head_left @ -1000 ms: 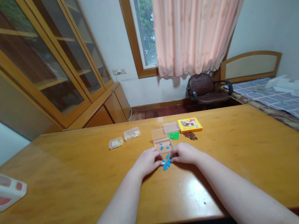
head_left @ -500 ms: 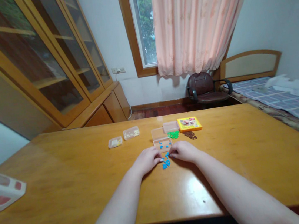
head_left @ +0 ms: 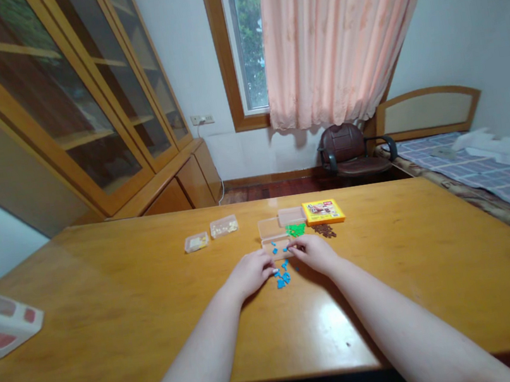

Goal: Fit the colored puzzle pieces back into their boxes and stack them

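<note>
Reaching over small blue pieces (head_left: 281,278) by an open clear box (head_left: 271,230)

Both hands work at the loose blue heap on the wooden surface (head_left: 115,346). The left hand (head_left: 250,275) lies just beside it, fingers (head_left: 269,271) curled inward with their tips at the heap's edge. The right hand (head_left: 313,254) sits farther forward, fingers (head_left: 292,247) bent down near the box's front rim. Whether either hand pinches a piece is too small to tell.

The box holds a few scattered blue pieces, and a second clear tray (head_left: 291,215) sits just behind it. Green pieces (head_left: 296,230) lie beside that tray, brown pieces (head_left: 323,230) lie loose nearby, and next to them is a yellow printed box (head_left: 323,212). Farther left, two small clear boxes (head_left: 196,242) (head_left: 224,225) hold pale pieces — cream or white, hard to say.
</note>
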The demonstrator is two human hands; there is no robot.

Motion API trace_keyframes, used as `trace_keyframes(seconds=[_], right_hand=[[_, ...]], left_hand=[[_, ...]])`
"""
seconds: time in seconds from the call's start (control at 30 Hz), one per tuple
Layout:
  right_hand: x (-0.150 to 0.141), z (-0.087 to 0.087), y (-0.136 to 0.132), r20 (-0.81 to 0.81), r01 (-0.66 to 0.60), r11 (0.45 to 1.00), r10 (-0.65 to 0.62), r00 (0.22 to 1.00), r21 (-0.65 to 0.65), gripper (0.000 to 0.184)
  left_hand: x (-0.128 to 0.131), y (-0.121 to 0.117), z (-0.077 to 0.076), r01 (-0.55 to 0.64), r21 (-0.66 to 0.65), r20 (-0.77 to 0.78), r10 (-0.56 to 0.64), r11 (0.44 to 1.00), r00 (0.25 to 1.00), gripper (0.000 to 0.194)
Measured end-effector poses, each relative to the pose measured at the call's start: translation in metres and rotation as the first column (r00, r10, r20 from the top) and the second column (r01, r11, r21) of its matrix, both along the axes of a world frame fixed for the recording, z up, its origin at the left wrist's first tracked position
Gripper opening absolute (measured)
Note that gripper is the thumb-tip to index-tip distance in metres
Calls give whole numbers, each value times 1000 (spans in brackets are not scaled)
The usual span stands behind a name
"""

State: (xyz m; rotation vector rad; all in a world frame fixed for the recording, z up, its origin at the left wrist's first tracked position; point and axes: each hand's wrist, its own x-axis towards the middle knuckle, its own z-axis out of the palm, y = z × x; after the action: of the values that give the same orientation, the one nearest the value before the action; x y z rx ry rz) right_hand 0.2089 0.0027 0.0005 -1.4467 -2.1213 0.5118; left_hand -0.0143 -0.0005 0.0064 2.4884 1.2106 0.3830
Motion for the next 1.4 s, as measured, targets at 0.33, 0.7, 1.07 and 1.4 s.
trace_keyframes(seconds=[0.33,0.7,1.07,1.4], right_hand=[[6,10,-5,131,-161,985,167,977,-57,18],[-10,7,-7,385,-186,982,178,905,-18,18],[-2,6,-5,266,-148,988,133,955,37,18],[14,17,0,228,-11,1000,9,974,5,22]], left_hand=[[-1,-2,-1,-23,57,-56,26,998,998,11],[0,-1,-5,-15,84,-87,23,996,996,13],[1,-4,2,-21,48,-49,23,999,999,13],[1,-5,4,-19,28,-57,20,999,998,12]])
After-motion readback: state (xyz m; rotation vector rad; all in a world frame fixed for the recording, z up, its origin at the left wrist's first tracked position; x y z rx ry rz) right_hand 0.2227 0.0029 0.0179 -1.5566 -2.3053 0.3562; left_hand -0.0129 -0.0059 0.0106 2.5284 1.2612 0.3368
